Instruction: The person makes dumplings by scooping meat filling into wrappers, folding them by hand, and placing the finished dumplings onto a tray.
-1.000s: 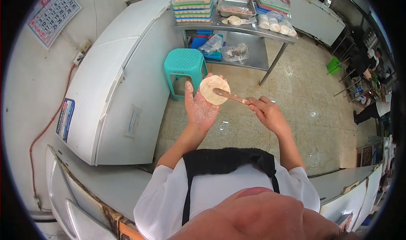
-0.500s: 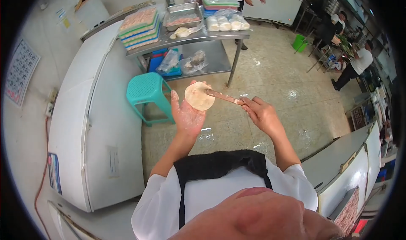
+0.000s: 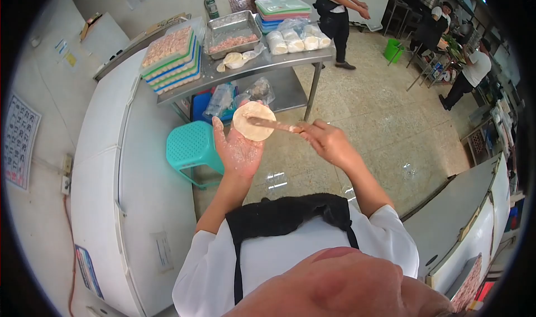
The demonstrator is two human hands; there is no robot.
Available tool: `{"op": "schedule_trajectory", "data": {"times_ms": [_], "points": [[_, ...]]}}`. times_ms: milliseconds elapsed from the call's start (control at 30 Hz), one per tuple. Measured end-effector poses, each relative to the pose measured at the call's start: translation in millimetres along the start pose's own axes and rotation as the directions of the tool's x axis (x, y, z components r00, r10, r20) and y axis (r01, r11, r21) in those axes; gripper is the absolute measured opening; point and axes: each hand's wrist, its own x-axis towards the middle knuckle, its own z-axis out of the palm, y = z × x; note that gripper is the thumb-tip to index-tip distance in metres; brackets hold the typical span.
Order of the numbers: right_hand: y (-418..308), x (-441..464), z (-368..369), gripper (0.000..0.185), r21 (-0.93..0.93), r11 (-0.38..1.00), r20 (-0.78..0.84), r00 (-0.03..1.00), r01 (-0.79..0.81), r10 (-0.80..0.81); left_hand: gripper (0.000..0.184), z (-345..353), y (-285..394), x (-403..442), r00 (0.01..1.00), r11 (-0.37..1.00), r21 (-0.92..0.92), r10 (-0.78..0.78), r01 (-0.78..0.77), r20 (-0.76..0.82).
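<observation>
A thin round dough wrapper [image 3: 262, 130] lies across the fingers of my left hand [image 3: 240, 155], palm up and dusted with what looks like flour. My right hand [image 3: 329, 144] is closed round one end of a flat wooden spatula [image 3: 273, 124]. The spatula's far end rests on the wrapper, left of its middle. Any filling under the tip is too small to make out. Beyond my hands, a metal tray [image 3: 231, 22] holds pinkish minced filling. Beside it a lump of dough [image 3: 234, 61] sits partly in plastic.
Stacked trays of dumplings [image 3: 170, 60] and bagged white dough rolls [image 3: 297, 42] stand on the steel table [image 3: 268, 65]. A green stool [image 3: 192, 145] is in front of it. White chest freezers [image 3: 151, 194] line the left. A person [image 3: 335, 21] stands behind the table; others work far right.
The view has shifted, with the table appearing larger. The spatula tip has moved left across the wrapper. The person behind the table now shows more fully.
</observation>
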Motion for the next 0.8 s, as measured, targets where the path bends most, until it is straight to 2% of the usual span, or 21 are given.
{"op": "schedule_trajectory", "data": {"times_ms": [67, 167, 267, 367, 400, 500, 633, 667, 767, 800], "points": [[8.1, 25.1, 3.5, 0.025, -0.019, 0.994, -0.023, 0.994, -0.106, 0.106, 0.074, -8.1, 18.5, 31.5, 1.0, 1.0, 0.007, 0.009, -0.01, 0.024], [2.8, 63.8, 30.4, 0.025, 0.01, 0.997, -0.018, 0.997, -0.081, 0.081, 0.077, -24.1, 44.2, 67.9, 0.999, 0.999, 0.033, -0.019, 0.018, 0.03], [24.0, 100.3, 65.1, 0.025, -0.026, 1.0, -0.039, 0.999, 0.013, -0.014, 0.079, -34.9, 67.4, 105.9, 0.999, 0.999, 0.038, -0.029, 0.028, 0.032], [45.6, 133.0, 57.6, 0.025, -0.084, 0.988, -0.066, 0.99, -0.13, 0.125, 0.078, -40.3, 85.5, 143.5, 0.999, 0.999, -0.024, -0.044, 0.044, -0.008], [49.6, 142.8, 55.4, 0.025, -0.112, 0.984, -0.079, 0.989, -0.136, 0.128, 0.078, -43.0, 90.6, 157.4, 0.999, 0.998, -0.054, -0.047, 0.046, -0.026], [59.3, 177.2, 70.0, 0.024, -0.04, 0.992, -0.092, 0.989, -0.122, 0.118, 0.078, -59.4, 102.6, 199.6, 0.999, 0.999, -0.007, -0.032, 0.032, -0.022], [113.4, 221.3, 125.3, 0.023, 0.049, 0.994, -0.011, 0.995, -0.096, 0.096, 0.076, -84.9, 116.1, 248.3, 0.999, 0.998, 0.054, -0.006, 0.008, -0.038], [136.8, 234.0, 137.1, 0.024, 0.048, 0.995, -0.01, 0.996, -0.092, 0.092, 0.073, -97.2, 121.0, 265.5, 0.998, 1.0, 0.01, -0.025, 0.024, 0.065], [202.2, 278.5, 149.6, 0.025, -0.004, 0.993, 0.014, 0.993, -0.119, 0.119, 0.071, -103.1, 130.2, 312.2, 0.982, 0.997, 0.033, 0.071, -0.066, -0.176], [223.5, 295.4, 151.6, 0.025, -0.04, 0.987, 0.028, 0.988, -0.153, 0.154, 0.068, -104.7, 134.3, 331.8, 0.976, 0.994, 0.049, 0.109, -0.101, -0.19]]}}
